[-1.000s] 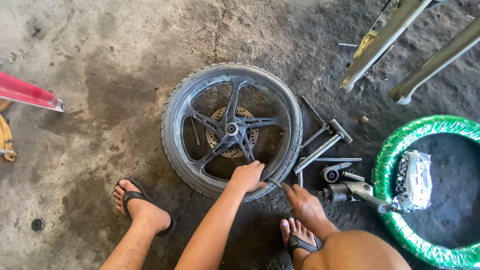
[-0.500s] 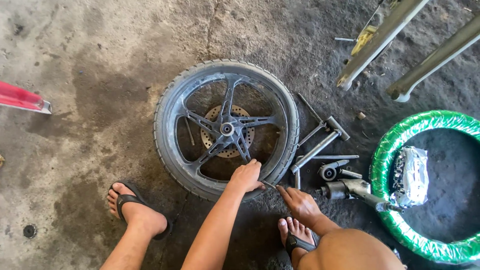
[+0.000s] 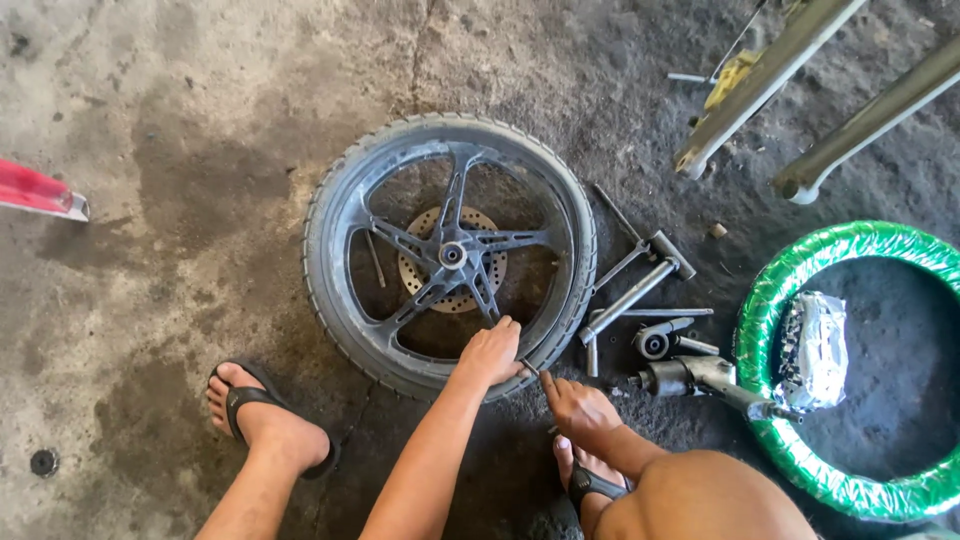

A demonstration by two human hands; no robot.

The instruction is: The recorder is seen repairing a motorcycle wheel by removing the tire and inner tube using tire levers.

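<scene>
A stained concrete floor (image 3: pixel 180 150) fills the frame, pale grey at the upper left and dark with oily grime toward the centre and right, with a crack running down from the top edge toward the middle. At the centre lies a motorcycle wheel (image 3: pixel 450 255) flat on the floor, its black tyre mounted on a dark spoked rim with a brake disc showing round the hub.

The left hand (image 3: pixel 490 353) rests on the lower right part of the wheel, its grip curled over the tyre and rim edge. The right hand (image 3: pixel 580 408) sits just below and to the right of it, fingers closed round a thin tool (image 3: pixel 530 368) whose tip reaches the tyre edge beside the left hand.

Two feet in black sandals stand on the floor, one at the lower left (image 3: pixel 265 425), one at the bottom centre beneath the right hand (image 3: pixel 590 480).

Just right of the wheel lie metal rods and an axle (image 3: pixel 635 290), with a small power tool (image 3: pixel 700 378) below them. At the right edge lies a tyre wrapped in green film (image 3: pixel 850 370), a silvery packet (image 3: pixel 812 350) inside its ring. Two pale metal bars (image 3: pixel 780 60) slant across the upper right; a red object (image 3: pixel 40 190) enters at the left edge.
</scene>
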